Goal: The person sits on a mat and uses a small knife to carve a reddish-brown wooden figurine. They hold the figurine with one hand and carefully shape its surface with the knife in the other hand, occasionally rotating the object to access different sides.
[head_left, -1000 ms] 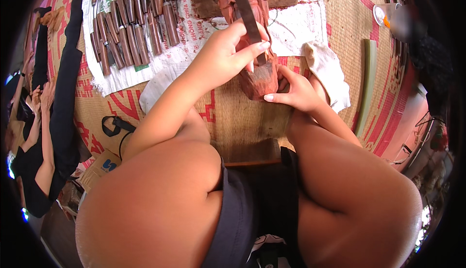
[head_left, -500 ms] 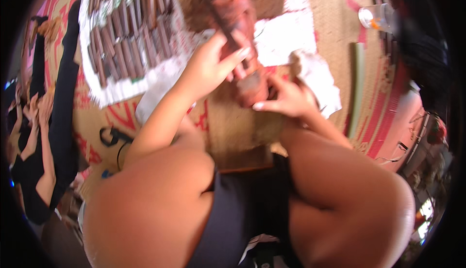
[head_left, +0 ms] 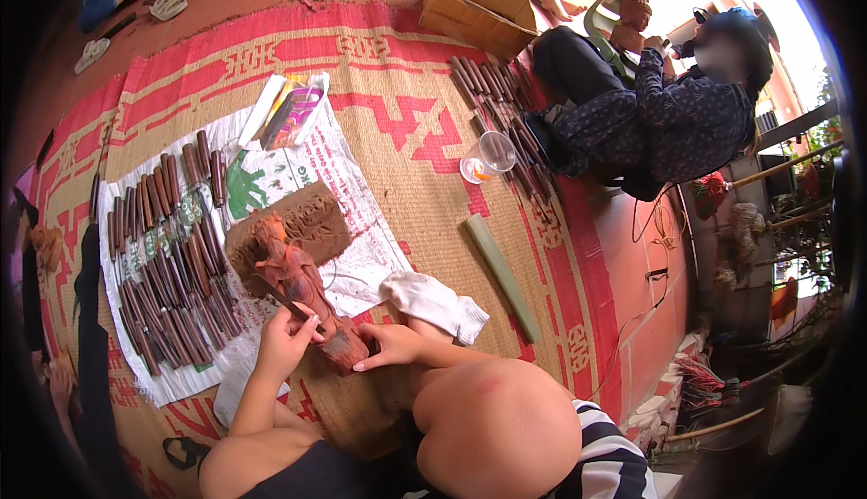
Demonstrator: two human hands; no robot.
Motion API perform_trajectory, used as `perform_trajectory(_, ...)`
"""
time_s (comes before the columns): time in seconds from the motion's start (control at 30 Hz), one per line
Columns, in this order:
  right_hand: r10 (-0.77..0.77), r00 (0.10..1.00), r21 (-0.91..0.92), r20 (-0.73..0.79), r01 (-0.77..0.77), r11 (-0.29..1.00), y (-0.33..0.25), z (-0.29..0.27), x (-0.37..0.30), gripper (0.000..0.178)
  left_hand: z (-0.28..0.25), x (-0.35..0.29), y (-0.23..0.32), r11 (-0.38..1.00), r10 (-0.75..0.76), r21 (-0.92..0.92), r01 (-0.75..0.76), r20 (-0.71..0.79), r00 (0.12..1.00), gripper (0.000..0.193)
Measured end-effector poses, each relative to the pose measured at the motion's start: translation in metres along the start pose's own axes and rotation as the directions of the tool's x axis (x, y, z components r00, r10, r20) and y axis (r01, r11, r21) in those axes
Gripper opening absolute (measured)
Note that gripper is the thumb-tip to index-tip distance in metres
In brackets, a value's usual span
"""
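A reddish carved wooden figure (head_left: pixel 305 284) lies lengthwise in front of me, its far end resting on a brown carved block (head_left: pixel 312 214). My left hand (head_left: pixel 287 335) closes around a slim dark carving chisel (head_left: pixel 287 298), which lies slantwise along the figure's left side. The chisel's tip is too small to make out. My right hand (head_left: pixel 393 345) grips the figure's near end from the right, thumb toward me. Just beyond that hand a white cloth (head_left: pixel 435 305) lies crumpled.
Rows of chisels (head_left: pixel 172 264) lie on a white printed sack (head_left: pixel 357 255) at left. Right of the figure are a green strip (head_left: pixel 502 278), a clear plastic cup (head_left: pixel 488 158) and more tools. A cardboard box (head_left: pixel 479 11) stands far off; a person (head_left: pixel 650 120) sits far right.
My view has swung up and to the right, bringing the box and the seated person into sight. Both hands keep their holds on the chisel and the figure.
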State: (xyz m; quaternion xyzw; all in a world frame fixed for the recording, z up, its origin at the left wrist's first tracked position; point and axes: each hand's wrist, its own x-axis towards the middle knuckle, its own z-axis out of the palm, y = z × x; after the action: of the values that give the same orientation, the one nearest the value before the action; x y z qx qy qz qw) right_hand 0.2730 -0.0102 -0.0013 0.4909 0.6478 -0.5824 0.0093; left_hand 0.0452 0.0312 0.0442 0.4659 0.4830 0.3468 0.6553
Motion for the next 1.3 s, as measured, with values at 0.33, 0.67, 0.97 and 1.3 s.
perform_trajectory(0.33, -0.012, 1.000, 0.017, -0.001, 0.012, 1.000, 0.000, -0.002, 0.001, 0.075, 0.000, -0.002, 0.001, 0.996, 0.040, 0.080, -0.039, -0.012, 0.999, 0.010)
perform_trajectory(0.67, 0.096, 0.993, 0.044, 0.064, -0.099, 0.994, -0.022, -0.007, -0.002, 0.085, -0.002, -0.006, -0.002, 0.992, 0.084, 0.093, -0.085, 0.018, 0.996, 0.013)
perform_trajectory(0.97, 0.030, 0.999, 0.032, 0.034, -0.031, 0.999, -0.005, -0.001, 0.002, 0.087, 0.000, -0.004, -0.002, 0.964, 0.142, 0.220, -0.151, 0.058, 0.988, 0.017)
perform_trajectory(1.3, 0.044, 0.997, 0.061, 0.068, -0.048, 0.997, -0.006, -0.004, -0.001, 0.089, 0.002, -0.005, 0.013, 0.900, 0.188, 0.369, -0.231, 0.149, 0.971, 0.014)
